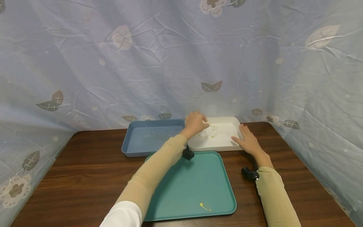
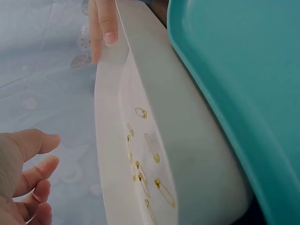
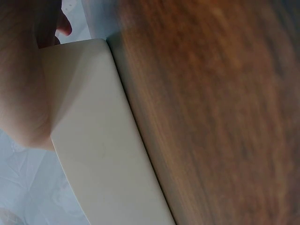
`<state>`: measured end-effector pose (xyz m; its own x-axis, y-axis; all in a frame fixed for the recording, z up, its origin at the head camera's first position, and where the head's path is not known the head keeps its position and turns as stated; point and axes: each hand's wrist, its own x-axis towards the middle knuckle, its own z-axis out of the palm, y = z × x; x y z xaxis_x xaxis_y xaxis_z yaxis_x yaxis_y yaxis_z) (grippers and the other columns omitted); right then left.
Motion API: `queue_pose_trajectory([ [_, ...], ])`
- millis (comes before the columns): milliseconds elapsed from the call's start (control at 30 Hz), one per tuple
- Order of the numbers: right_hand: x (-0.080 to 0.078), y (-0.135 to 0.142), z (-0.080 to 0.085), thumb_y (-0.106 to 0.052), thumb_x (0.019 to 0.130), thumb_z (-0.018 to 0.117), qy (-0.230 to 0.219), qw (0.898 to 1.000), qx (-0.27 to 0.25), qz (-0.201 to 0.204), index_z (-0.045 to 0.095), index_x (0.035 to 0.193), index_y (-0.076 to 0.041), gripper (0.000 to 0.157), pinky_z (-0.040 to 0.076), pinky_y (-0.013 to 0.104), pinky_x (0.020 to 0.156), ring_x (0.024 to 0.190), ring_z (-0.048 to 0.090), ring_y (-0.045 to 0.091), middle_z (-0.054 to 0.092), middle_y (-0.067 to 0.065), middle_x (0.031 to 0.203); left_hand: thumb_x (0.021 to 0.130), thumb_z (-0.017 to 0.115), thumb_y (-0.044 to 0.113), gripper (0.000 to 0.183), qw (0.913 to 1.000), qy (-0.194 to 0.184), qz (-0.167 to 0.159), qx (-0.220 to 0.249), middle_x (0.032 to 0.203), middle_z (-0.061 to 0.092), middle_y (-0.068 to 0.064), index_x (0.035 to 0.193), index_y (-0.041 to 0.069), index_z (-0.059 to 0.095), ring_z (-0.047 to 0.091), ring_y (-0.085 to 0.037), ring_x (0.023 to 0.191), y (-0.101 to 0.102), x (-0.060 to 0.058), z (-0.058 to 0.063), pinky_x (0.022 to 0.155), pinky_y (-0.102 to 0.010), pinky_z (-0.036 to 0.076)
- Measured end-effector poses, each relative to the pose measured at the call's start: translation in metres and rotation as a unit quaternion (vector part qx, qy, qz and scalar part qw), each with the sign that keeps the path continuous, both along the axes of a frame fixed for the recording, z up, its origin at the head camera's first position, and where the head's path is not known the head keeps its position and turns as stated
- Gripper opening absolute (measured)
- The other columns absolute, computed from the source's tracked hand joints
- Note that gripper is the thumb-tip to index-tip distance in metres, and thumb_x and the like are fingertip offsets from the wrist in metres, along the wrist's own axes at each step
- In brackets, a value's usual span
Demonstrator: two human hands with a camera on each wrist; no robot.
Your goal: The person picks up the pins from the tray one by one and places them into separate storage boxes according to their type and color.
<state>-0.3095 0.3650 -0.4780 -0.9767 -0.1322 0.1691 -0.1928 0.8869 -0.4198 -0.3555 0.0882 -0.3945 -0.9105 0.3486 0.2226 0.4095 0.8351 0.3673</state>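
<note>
My left hand (image 1: 196, 123) hovers over the left part of the white tray (image 1: 235, 123). In the left wrist view its thumb and loosely bent fingers (image 2: 32, 180) stand apart with nothing between them. Several gold safety pins (image 2: 164, 192) lie scattered on the white tray's floor. At the tray's right end, my right hand (image 1: 249, 141) rests on the rim with its fingers extended. The right wrist view shows that hand against the tray's outer wall (image 3: 103, 140). A single gold safety pin (image 1: 205, 207) lies on the green tray (image 1: 195, 183) in front.
Left of the white tray stands a blue tray (image 1: 133, 142) with small silvery pieces (image 1: 151, 135) in it, too small to name. All three trays sit on a dark wooden table (image 1: 79, 176). A patterned curtain (image 1: 158, 63) hangs behind and at both sides.
</note>
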Motion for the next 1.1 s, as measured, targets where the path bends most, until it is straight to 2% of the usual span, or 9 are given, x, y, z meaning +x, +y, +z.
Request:
queue_pose_trajectory([
  [133,0.0,0.001,-0.001,-0.046,0.098,0.05,0.001,1.0,0.005,-0.001,0.013,0.152,0.009,0.086,0.01,0.061,0.118,0.148,0.009,0.048,0.012,0.029,0.16,0.089,0.069,0.042,0.026,1.0,0.005,-0.001,0.001,0.126,0.06,-0.002,0.107,0.023,0.073,0.05,-0.027,0.12,-0.002,0.001,-0.002,0.099,-0.047,0.041],
  [233,0.0,0.002,-0.001,-0.047,0.098,0.049,0.0,1.0,0.008,-0.002,0.013,0.152,0.009,0.086,0.01,0.06,0.119,0.148,0.009,0.048,0.012,0.029,0.16,0.089,0.069,0.042,0.026,0.9999,0.011,-0.007,0.001,0.122,0.061,-0.002,0.107,0.024,0.073,0.05,-0.027,0.117,-0.003,0.006,-0.001,0.098,-0.045,0.041],
  [467,0.0,0.004,-0.002,-0.049,0.098,0.048,-0.003,1.0,0.006,-0.001,0.011,0.152,0.008,0.087,0.009,0.062,0.118,0.148,0.008,0.048,0.01,0.028,0.16,0.089,0.07,0.039,0.027,0.9988,0.022,-0.034,0.029,0.115,0.061,-0.004,0.107,0.019,0.074,0.052,-0.026,0.113,-0.013,0.025,0.003,0.101,-0.047,0.039],
  [733,0.002,0.004,-0.003,-0.049,0.098,0.048,-0.003,1.0,0.0,0.0,0.011,0.152,0.009,0.087,0.008,0.063,0.117,0.148,0.007,0.049,0.01,0.029,0.16,0.09,0.07,0.036,0.023,0.9966,0.018,-0.033,0.074,0.102,0.061,-0.005,0.104,0.019,0.074,0.051,-0.022,0.099,-0.028,0.042,-0.008,0.082,-0.04,0.039],
  [900,0.002,0.002,-0.002,-0.049,0.098,0.048,-0.004,1.0,-0.001,-0.001,0.011,0.153,0.008,0.087,0.009,0.063,0.118,0.148,0.008,0.048,0.011,0.029,0.16,0.088,0.072,0.034,0.021,0.9938,0.014,-0.043,0.102,0.099,0.06,-0.007,0.101,0.017,0.075,0.048,-0.022,0.092,-0.038,0.054,-0.013,0.079,-0.038,0.035],
  [1100,0.0,0.0,-0.001,-0.049,0.098,0.048,-0.003,1.0,-0.001,0.0,0.011,0.153,0.008,0.087,0.008,0.062,0.118,0.148,0.007,0.048,0.01,0.028,0.16,0.087,0.073,0.031,0.021,0.9909,0.005,-0.052,0.124,0.095,0.062,-0.008,0.1,0.013,0.074,0.049,-0.022,0.088,-0.051,0.072,-0.015,0.082,-0.043,0.038],
])
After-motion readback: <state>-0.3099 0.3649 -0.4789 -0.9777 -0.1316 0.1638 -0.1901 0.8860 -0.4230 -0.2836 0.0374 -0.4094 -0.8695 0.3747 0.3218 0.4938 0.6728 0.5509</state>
